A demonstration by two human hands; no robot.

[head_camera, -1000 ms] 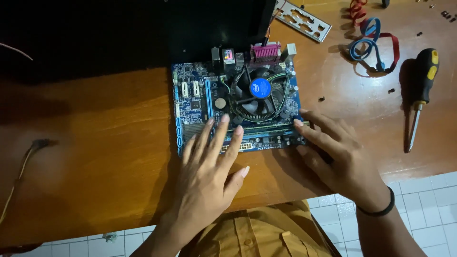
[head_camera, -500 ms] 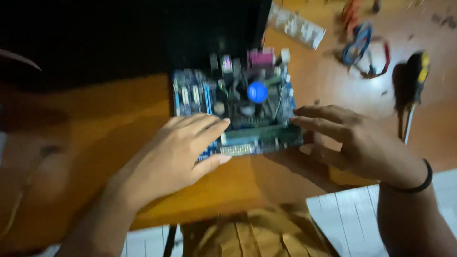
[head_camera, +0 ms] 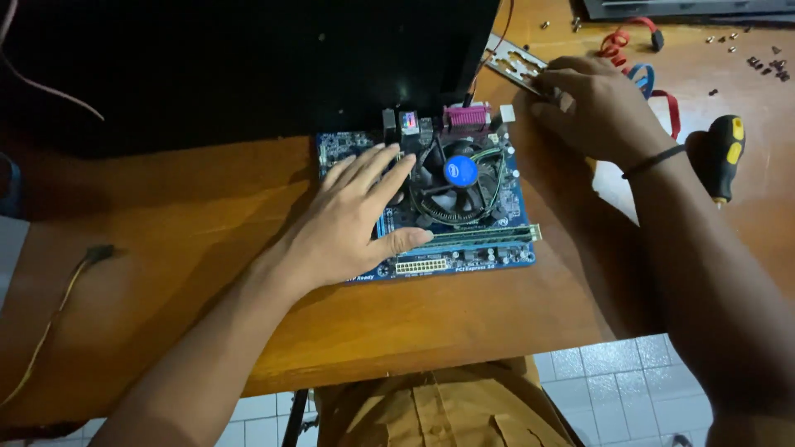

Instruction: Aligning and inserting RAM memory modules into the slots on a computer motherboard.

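- On the wooden table (head_camera: 182, 240), the blue motherboard (head_camera: 489, 248) lies flat; its fan (head_camera: 460, 178) carries a round blue label.
- Left hand (head_camera: 352, 223) rests on the motherboard, fingers spread wide.
- Beyond the motherboard's far right corner, right hand (head_camera: 596, 103) pinches the silver port plate (head_camera: 513, 62).
- Right of the motherboard, a black-and-yellow screwdriver (head_camera: 723, 157).

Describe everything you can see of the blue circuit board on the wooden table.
The blue rectangular circuit board lies flat on the orange-brown wooden table, its far edge against a black case. A round black cooling fan with a blue centre sits on its middle; connector ports line the far edge, and a long green memory strip runs near the front. The left hand rests spread, palm down, on its left half. The right hand does not touch it.
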